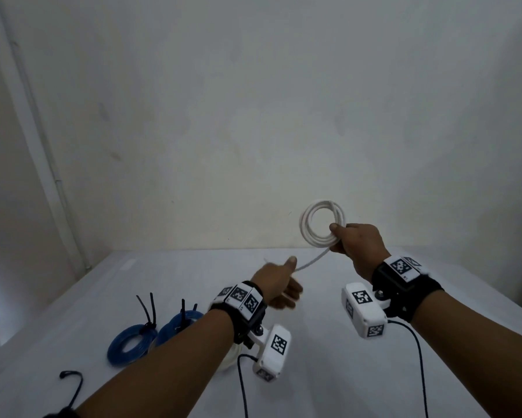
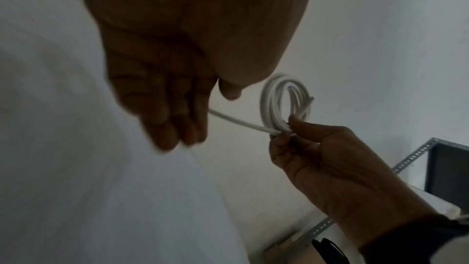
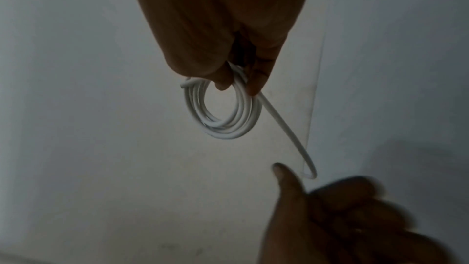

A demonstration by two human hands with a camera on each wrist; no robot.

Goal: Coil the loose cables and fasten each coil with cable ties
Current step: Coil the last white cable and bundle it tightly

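Right hand (image 1: 357, 245) is raised above the white table (image 1: 329, 297), thumb and fingers pinched on the near edge of a round white cable coil (image 1: 323, 223), several turns, held upright in the air in front of the pale wall (image 1: 253, 101). The right wrist view shows the same pinch at the top of the coil (image 3: 223, 111), one cut end sticking out at its upper left.

A single loose white tail (image 1: 312, 260) runs from the pinch point down-left to the left hand (image 1: 279, 286). Left hand is blurred; fingers curled, thumb up. In the left wrist view the tail (image 2: 238, 122) goes in behind the curled fingers (image 2: 164, 111). In the right wrist view the tail end (image 3: 311, 176) hooks just beside the thumb, and contact can't be confirmed. So whether the left hand actually grips the tail: can't tell.

On the table, left side: two blue cable coils, one (image 1: 130, 345) and the other (image 1: 178, 324), lying flat and touching, each with black cable ties (image 1: 148, 309) sticking up. A loose black tie (image 1: 75, 384) lies near the front-left edge. A whitish coil (image 1: 228, 357) is mostly hidden under the left forearm.
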